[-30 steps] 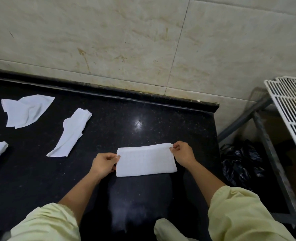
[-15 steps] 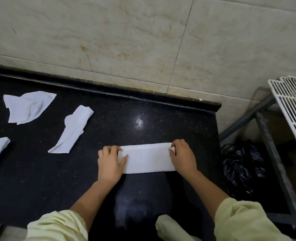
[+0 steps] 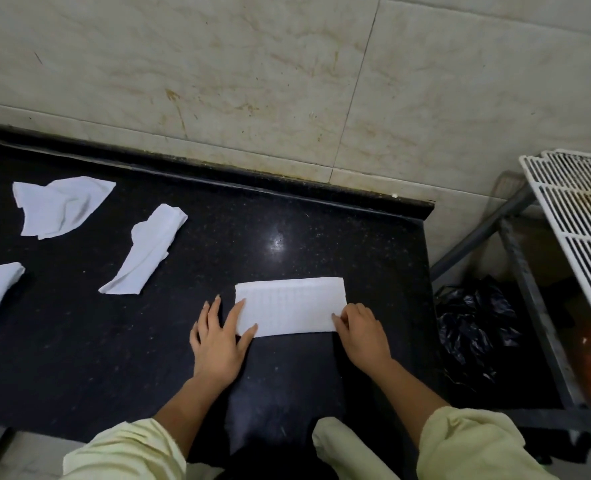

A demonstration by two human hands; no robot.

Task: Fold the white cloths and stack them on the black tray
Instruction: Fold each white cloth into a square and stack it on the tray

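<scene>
Two hands meet the folded cloth [image 3: 289, 306] low in the middle, on the desk [image 3: 287, 230]. One, the left hand [image 3: 218, 337], presses flat with straight fingers; the right hand [image 3: 360, 330] sits on a corner, grip unclear. Edges should match before folding again.

- We see dim, soft indoor light; the pale wall [image 3: 252, 64] is brightest.
- One small glare spot shines on the black counter [image 3: 322, 244].
- The white cloth [image 3: 290, 306] is sharp; edges bend, near sleeves [image 3: 467, 445] blur.
</scene>
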